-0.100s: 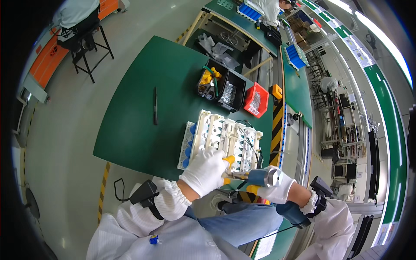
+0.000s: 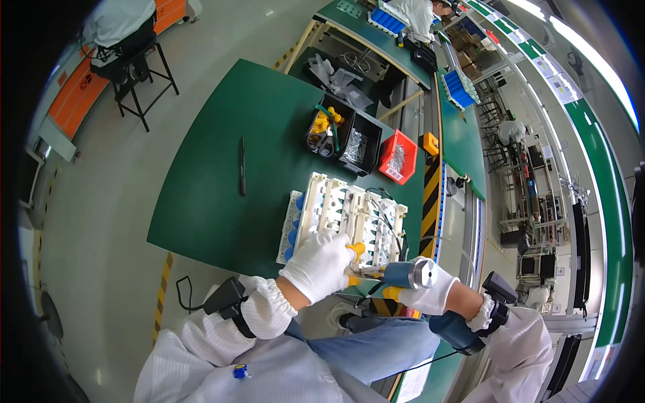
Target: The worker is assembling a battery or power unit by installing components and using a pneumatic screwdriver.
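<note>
A white plastic battery-pack frame (image 2: pixel 336 208) with blue cells (image 2: pixel 293 236) along its left side lies on the green table. Black wires (image 2: pixel 386 216) run over its right part. My right hand (image 2: pixel 433 290), in a white glove with yellow fingertips, is wrapped round a blue-grey power screwdriver (image 2: pixel 401 275), its nose pointing left at the frame's near edge. My left hand (image 2: pixel 318 266), gloved the same way, is at that edge. Its thumb and forefinger bend around the screwdriver's tip; what they pinch there is too small to make out.
A black pen (image 2: pixel 242 166) lies on the green table (image 2: pixel 208 181). Behind the frame stand a black bin (image 2: pixel 359 144) of screws, another with yellow-handled tools (image 2: pixel 325 124), and a red bin (image 2: pixel 398 156) of small metal parts. A co-worker (image 2: pixel 413 17) sits at the far table.
</note>
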Demonstrator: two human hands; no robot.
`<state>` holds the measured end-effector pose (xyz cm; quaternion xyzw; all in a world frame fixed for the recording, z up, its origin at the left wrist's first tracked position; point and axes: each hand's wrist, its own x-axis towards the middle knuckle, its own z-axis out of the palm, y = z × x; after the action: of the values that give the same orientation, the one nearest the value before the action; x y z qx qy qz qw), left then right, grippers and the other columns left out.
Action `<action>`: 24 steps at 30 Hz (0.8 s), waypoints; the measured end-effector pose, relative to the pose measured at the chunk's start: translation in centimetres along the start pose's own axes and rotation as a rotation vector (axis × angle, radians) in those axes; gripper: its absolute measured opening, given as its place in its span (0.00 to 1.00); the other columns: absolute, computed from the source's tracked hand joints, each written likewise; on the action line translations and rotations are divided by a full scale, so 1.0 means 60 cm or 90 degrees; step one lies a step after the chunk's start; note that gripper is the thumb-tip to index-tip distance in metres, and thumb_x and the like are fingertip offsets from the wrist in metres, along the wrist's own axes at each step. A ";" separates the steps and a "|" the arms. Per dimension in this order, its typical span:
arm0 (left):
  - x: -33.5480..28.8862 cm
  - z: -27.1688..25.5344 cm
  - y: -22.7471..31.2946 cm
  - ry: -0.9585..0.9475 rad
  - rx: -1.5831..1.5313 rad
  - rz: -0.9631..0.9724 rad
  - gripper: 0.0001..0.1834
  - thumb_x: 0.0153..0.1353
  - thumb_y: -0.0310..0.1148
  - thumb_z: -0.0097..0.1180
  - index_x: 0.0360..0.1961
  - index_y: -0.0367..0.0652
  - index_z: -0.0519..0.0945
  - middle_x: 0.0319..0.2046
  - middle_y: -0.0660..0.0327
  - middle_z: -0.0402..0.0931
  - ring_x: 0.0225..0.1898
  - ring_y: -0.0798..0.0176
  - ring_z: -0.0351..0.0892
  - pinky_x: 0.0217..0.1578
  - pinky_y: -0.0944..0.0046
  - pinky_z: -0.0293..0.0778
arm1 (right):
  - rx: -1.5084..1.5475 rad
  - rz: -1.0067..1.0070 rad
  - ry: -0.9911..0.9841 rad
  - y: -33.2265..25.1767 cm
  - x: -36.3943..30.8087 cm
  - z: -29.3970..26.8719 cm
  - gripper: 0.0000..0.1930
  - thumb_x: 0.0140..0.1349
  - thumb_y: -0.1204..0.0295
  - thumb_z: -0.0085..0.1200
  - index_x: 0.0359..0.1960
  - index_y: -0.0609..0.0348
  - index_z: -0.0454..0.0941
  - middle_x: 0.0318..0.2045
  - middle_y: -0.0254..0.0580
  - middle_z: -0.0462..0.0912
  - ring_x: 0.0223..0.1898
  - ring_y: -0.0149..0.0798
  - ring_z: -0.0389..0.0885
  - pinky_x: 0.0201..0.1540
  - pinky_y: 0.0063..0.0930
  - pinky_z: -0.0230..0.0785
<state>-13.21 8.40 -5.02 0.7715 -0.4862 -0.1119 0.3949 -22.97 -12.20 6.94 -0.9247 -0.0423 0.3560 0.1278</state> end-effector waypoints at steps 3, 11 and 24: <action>0.007 0.010 -0.016 0.031 -0.039 0.018 0.14 0.47 0.34 0.66 0.35 0.39 0.85 0.37 0.57 0.77 0.41 0.52 0.77 0.47 0.54 0.73 | 0.041 0.004 0.076 0.011 -0.009 -0.014 0.16 0.60 0.64 0.54 0.47 0.58 0.79 0.28 0.47 0.82 0.28 0.48 0.80 0.34 0.35 0.74; 0.042 0.050 0.026 0.088 0.108 0.093 0.05 0.53 0.33 0.55 0.26 0.45 0.81 0.31 0.60 0.75 0.38 0.59 0.79 0.36 0.58 0.75 | 0.662 0.142 0.612 0.321 0.022 0.031 0.12 0.68 0.72 0.46 0.46 0.62 0.80 0.28 0.37 0.81 0.27 0.31 0.79 0.29 0.25 0.71; 0.070 0.047 0.090 -0.135 0.272 0.144 0.05 0.51 0.29 0.58 0.29 0.42 0.79 0.35 0.57 0.72 0.40 0.52 0.75 0.41 0.54 0.73 | 0.630 0.102 0.808 0.461 0.224 0.033 0.08 0.56 0.72 0.61 0.35 0.63 0.81 0.30 0.41 0.84 0.32 0.35 0.82 0.36 0.30 0.73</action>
<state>-16.22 2.31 -2.11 0.7621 -0.6205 -0.0421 0.1801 -14.67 -36.19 -10.58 -0.7872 0.2669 -0.2515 0.4958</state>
